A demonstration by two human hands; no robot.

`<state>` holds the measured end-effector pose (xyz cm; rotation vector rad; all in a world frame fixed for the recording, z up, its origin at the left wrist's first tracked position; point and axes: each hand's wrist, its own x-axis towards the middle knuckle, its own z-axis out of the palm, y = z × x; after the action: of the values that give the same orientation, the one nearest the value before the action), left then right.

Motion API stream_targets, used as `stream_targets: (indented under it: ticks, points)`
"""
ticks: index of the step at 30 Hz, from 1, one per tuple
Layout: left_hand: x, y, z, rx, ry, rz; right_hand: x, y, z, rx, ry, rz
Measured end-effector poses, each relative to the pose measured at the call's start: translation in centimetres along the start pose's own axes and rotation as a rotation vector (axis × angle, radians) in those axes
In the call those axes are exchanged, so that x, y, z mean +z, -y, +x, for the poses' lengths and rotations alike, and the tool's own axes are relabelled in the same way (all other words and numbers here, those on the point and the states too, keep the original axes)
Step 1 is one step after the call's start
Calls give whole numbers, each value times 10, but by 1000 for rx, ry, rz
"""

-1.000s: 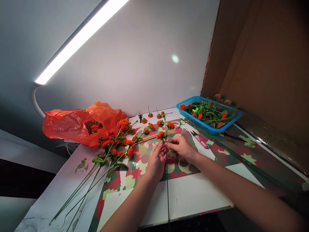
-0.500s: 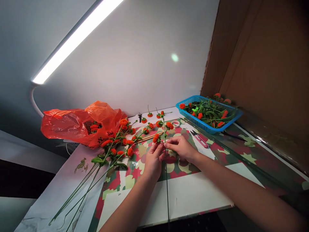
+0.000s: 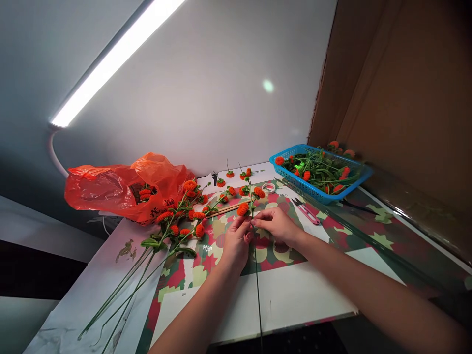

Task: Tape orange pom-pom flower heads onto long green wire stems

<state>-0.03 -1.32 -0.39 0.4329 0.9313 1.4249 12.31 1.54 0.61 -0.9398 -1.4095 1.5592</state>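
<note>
Between my two hands stands an artificial flower stem (image 3: 257, 290) with several fuzzy orange blooms near its top and a long thin dark stalk running down past the table's front edge. The fingers of my left hand (image 3: 237, 242) are pinched on the stalk just under the lowest orange bloom (image 3: 243, 209). Thumb and forefinger of my right hand (image 3: 276, 225) close on the stem from the other side, at about the same height. Exactly what lies between the fingertips is too small to make out.
Finished-looking flower stems (image 3: 162, 241) lie at left by a red plastic bag (image 3: 99, 189). Loose orange blooms (image 3: 230, 174), a tape roll (image 3: 269, 188) and pink-handled scissors (image 3: 308, 214) lie behind my hands. A blue basket (image 3: 324, 196) of flowers stands back right, beside a cardboard wall (image 3: 398, 98).
The flower stem has turned a little in my fingers, so its lowest bloom faces me more and sits slightly further right. Both hands keep their pinch.
</note>
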Motion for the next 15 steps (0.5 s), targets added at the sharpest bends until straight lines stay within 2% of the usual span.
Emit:
stream_targets:
  ticks: [9, 15]
  points:
    - [3, -3, -3, -45, 38, -132, 1, -2, 1, 0, -28, 24]
    - [-3, -11, -5, -121, 36, -106, 0, -1, 0, -45, -9, -15]
